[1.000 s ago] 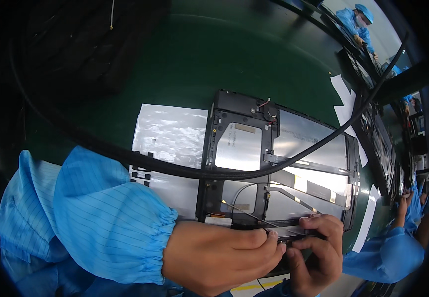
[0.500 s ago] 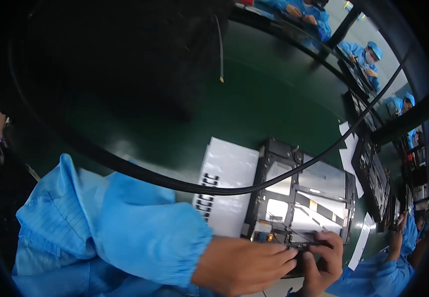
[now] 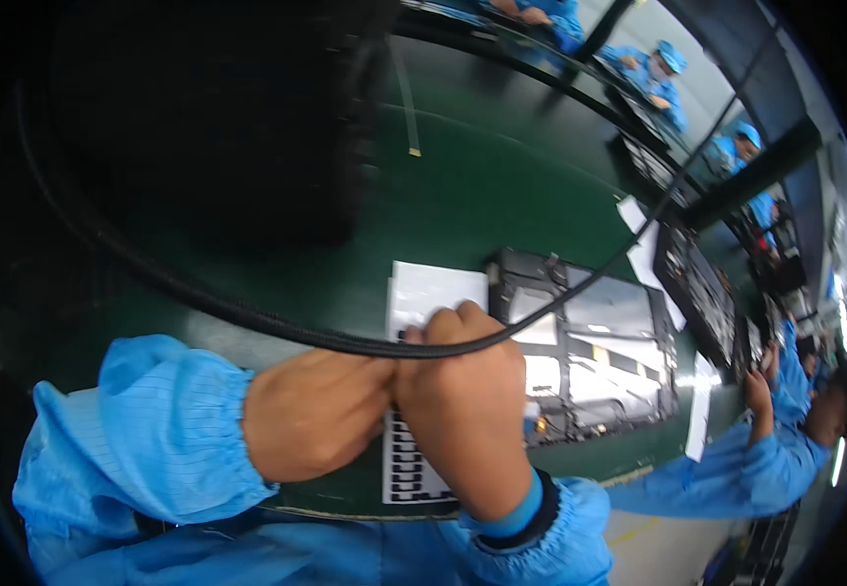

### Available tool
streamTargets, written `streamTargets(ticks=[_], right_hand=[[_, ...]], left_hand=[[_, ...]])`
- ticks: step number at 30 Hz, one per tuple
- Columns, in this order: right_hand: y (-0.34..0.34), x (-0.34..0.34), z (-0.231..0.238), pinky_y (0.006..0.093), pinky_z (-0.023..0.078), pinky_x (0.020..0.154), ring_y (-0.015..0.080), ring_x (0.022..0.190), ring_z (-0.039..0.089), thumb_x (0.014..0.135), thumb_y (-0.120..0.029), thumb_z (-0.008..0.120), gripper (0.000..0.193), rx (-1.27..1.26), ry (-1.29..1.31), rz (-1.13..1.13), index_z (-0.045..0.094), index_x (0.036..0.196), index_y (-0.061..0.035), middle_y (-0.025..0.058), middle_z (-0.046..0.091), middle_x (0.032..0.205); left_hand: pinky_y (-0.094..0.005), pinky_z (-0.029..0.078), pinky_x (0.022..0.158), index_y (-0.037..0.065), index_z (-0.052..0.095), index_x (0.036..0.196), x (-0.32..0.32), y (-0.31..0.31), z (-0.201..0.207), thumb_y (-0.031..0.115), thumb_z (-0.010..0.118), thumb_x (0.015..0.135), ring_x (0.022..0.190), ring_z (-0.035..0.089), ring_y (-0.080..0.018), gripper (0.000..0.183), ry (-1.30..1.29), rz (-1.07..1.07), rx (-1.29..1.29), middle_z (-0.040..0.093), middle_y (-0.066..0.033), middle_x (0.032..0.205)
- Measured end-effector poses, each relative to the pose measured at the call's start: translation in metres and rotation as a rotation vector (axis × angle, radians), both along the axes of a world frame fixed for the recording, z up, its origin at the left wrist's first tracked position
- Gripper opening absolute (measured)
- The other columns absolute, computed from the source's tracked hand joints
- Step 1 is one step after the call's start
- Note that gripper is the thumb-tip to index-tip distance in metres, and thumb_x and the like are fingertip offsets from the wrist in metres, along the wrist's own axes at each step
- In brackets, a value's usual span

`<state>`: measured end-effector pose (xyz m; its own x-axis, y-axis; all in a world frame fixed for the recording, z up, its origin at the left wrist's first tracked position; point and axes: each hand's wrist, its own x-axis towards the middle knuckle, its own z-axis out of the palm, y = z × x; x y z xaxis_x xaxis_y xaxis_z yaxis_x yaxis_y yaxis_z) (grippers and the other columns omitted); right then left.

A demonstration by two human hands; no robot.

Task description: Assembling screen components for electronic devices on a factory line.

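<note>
My right hand is curled over white sheets that carry a column of small black pieces. Its fingertips point down and away, so whatever is pinched there stays hidden. My left hand comes in from the left and meets the right one over the sheets, its fingers mostly covered. Just to the right lies an opened flat electronic device with a black frame, silvery panels and thin cables. Its left edge is close to my right hand.
A thick black cable arcs across the view in front of the hands. A large dark object fills the far left. Another black device and white paper strips lie rightward. A co-worker sits at the right; others work farther back.
Both hands have left the device's near edge and moved left onto the white sheets. The view has shifted a little, and the device now shows uncovered except at its left edge.
</note>
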<state>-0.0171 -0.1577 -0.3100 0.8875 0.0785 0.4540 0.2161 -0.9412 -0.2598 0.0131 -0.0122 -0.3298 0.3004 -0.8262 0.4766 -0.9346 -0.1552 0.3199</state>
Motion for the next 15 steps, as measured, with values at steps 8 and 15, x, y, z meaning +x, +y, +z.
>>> streamTargets(ticks=[8, 15], right_hand=[[-0.011, 0.003, -0.010, 0.0384, 0.040, 0.053, 0.0302, 0.058, 0.049, 0.066, -0.006, 0.055, 0.013, 0.019, 0.000, -0.045, 0.045, 0.063, 0.0018, 0.0167, 0.046, 0.063], [-0.048, -0.085, 0.023, 0.0337, 0.038, 0.066, 0.0262, 0.074, 0.049, 0.068, -0.006, 0.054, 0.010, 0.343, 0.135, 0.224, 0.050, 0.073, 0.0017, 0.0150, 0.051, 0.077]], left_hand=[[-0.0383, 0.043, 0.078, -0.007, 0.053, 0.095, -0.002, -0.015, 0.002, 0.002, 0.063, 0.056, 0.090, 0.052, -0.0329, 0.042, -0.023, 0.052, 0.034, 0.052, -0.0196, 0.099], [-0.0364, 0.045, 0.078, -0.005, 0.055, 0.093, -0.008, -0.035, 0.019, 0.003, 0.063, 0.060, 0.087, 0.054, -0.0335, 0.035, -0.026, 0.014, 0.035, 0.053, -0.0200, 0.096]])
